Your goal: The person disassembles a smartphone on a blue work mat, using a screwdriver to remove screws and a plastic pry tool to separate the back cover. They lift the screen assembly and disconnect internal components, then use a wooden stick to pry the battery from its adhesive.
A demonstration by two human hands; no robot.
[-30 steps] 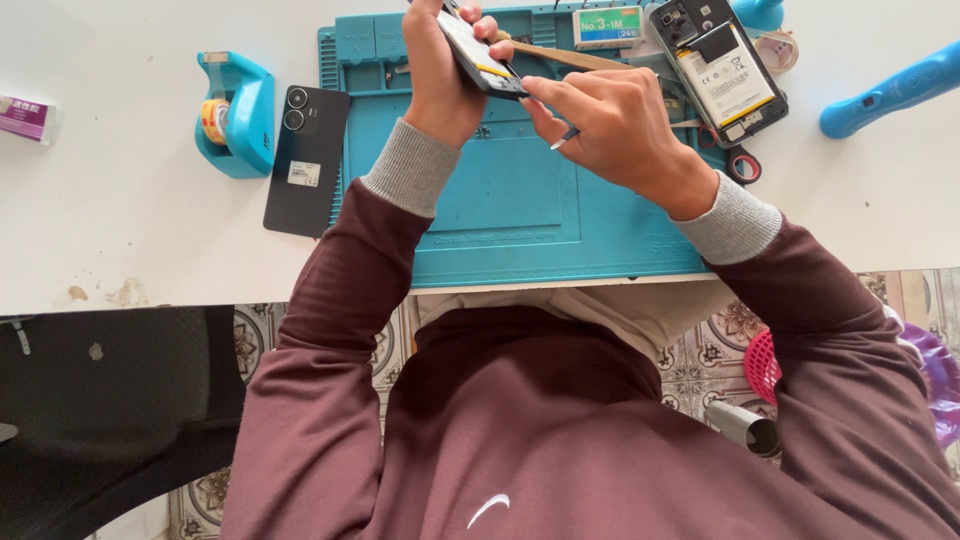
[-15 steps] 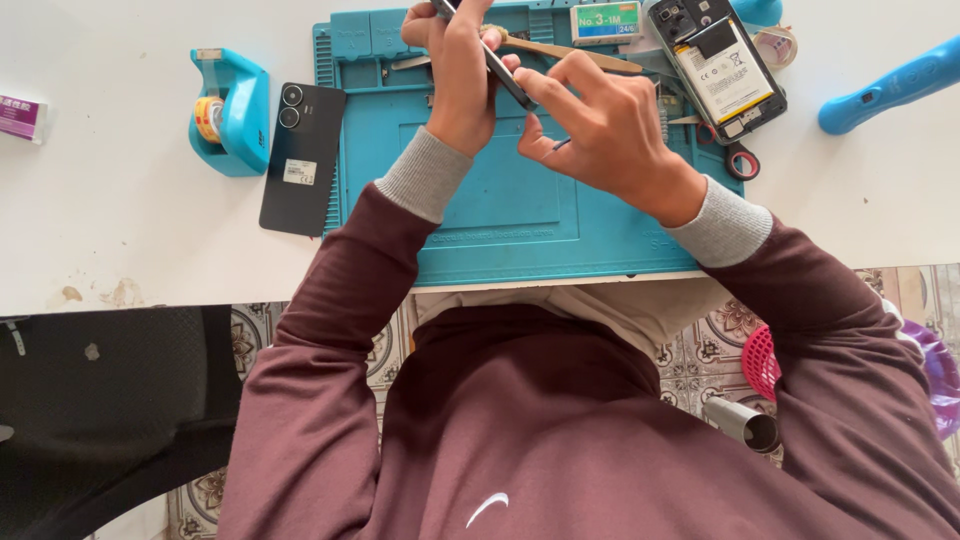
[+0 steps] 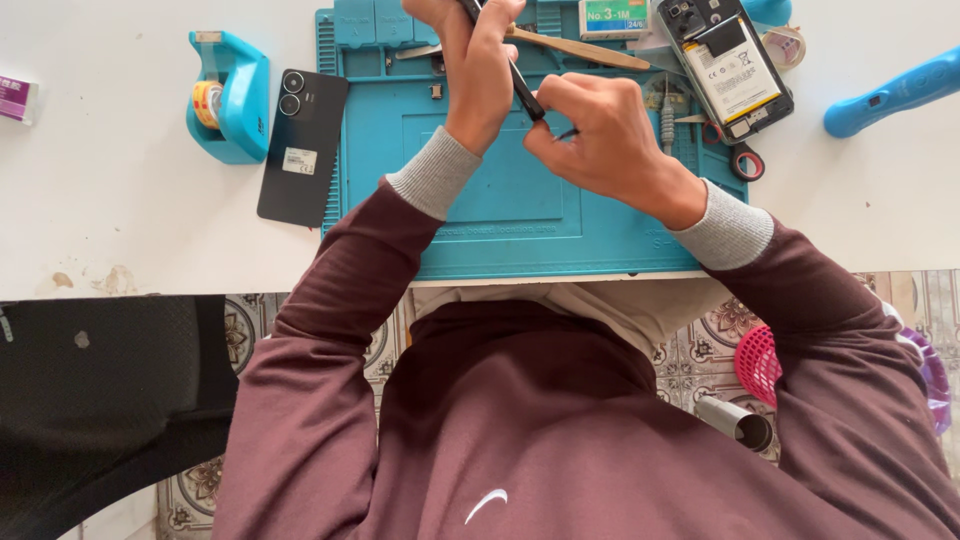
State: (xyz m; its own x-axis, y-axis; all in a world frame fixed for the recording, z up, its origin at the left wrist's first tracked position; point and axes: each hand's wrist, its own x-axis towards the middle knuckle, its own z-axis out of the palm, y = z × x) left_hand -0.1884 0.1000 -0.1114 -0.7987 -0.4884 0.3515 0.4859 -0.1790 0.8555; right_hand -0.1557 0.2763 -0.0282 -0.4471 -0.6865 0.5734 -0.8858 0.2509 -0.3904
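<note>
My left hand [image 3: 470, 75] grips a thin dark phone part [image 3: 522, 90], seen edge-on and tilted, above the top of a blue repair mat [image 3: 500, 220]. My right hand [image 3: 605, 140] is just right of it, fingers pinched on a small dark tool tip [image 3: 568, 132] close to the part's lower end. An opened phone with its battery showing [image 3: 728, 65] lies at the mat's upper right. A black phone back cover [image 3: 300, 145] lies flat just left of the mat.
A blue tape dispenser [image 3: 228, 95] stands left of the cover. A wooden stick [image 3: 575, 47], a small labelled box [image 3: 612, 15], red-handled scissors [image 3: 742, 160] and a blue-handled tool [image 3: 890, 95] lie around the mat. Below the table edge are a black chair [image 3: 100, 400] and a pink basket [image 3: 758, 362].
The phone part has turned from face-on to edge-on in my left hand. Both hands have shifted slightly up the mat, and my right fingers stay pinched beside it.
</note>
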